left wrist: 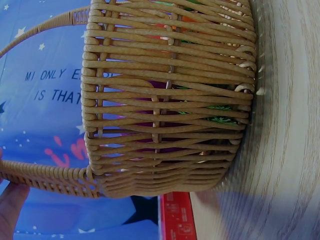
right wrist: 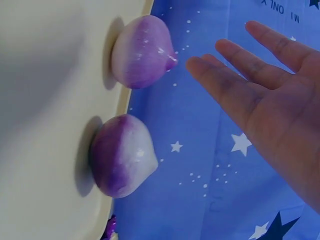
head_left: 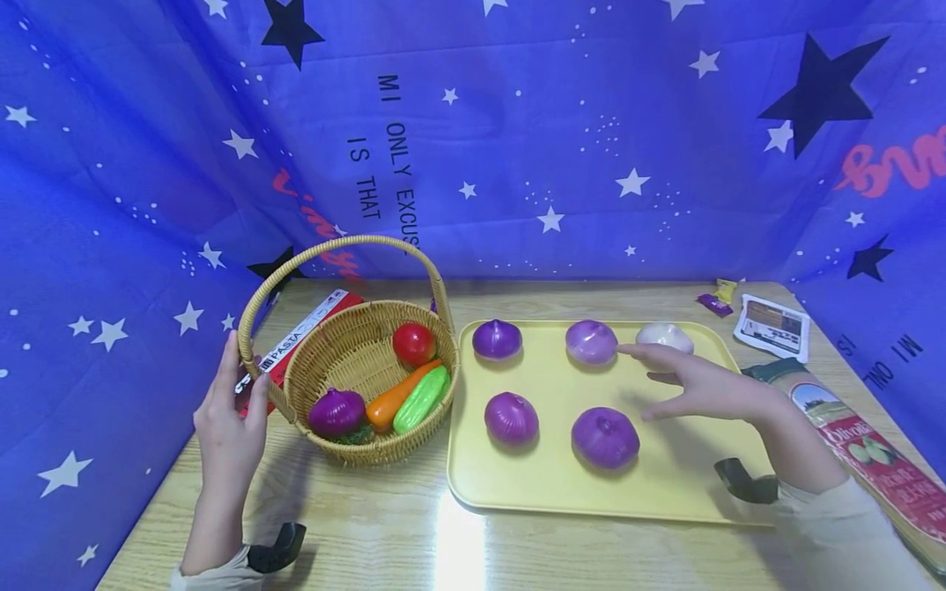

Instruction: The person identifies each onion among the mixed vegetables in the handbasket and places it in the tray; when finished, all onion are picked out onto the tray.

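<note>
The right hand (head_left: 702, 384) hovers right of centre in the head view, fingers spread and straight, holding nothing, its fingertips just beside the pale purple onion (head_left: 591, 341) at the far edge of the yellow tray (head_left: 665, 492). The onion looks like a glossy plastic toy: probably light, stiff and a little slippery, so a wrap round its widest part would likely grip better than a pinch at the pointed top. At lower left, the left hand (head_left: 232, 410) curls round the handle of the wicker basket (head_left: 355, 345), which holds other toy vegetables.
</note>
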Demonstrator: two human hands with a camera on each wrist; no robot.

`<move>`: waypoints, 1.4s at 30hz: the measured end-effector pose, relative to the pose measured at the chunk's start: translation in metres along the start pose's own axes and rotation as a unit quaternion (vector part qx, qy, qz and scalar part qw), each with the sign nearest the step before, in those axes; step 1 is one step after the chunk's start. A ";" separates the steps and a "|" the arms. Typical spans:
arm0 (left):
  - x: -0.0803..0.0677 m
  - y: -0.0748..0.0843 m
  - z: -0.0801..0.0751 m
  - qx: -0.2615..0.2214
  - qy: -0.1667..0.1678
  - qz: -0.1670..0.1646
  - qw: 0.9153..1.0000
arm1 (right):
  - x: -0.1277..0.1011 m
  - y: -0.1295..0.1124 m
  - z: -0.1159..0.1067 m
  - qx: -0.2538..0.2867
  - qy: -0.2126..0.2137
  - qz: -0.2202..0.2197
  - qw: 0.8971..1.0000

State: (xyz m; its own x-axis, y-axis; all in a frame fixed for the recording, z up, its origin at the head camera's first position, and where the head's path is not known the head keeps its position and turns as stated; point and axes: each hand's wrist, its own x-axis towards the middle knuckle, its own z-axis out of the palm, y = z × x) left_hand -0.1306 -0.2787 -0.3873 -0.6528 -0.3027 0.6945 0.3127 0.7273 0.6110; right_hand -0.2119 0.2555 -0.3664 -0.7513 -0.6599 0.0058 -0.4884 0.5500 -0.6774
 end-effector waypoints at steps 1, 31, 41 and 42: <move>0.000 0.000 0.000 -0.001 0.000 0.000 1.000 | 0.001 -0.001 -0.001 -0.003 0.000 -0.001 1.000; 0.001 -0.002 0.000 0.008 -0.005 -0.010 1.000 | 0.082 -0.079 -0.007 0.007 -0.059 -0.007 0.998; 0.002 0.000 0.000 -0.001 0.002 0.003 1.000 | 0.116 -0.094 0.001 -0.025 -0.082 -0.095 0.992; 0.002 0.000 0.000 -0.002 0.004 0.006 1.000 | 0.119 -0.096 0.002 -0.025 -0.087 -0.094 0.992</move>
State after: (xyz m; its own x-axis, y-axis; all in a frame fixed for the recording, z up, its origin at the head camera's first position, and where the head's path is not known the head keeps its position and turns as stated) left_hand -0.1315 -0.2790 -0.3859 -0.6441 -0.2987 0.7042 0.3232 0.7281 0.6045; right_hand -0.2537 0.1231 -0.3019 -0.5598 -0.8287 -0.0014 -0.6363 0.4309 -0.6398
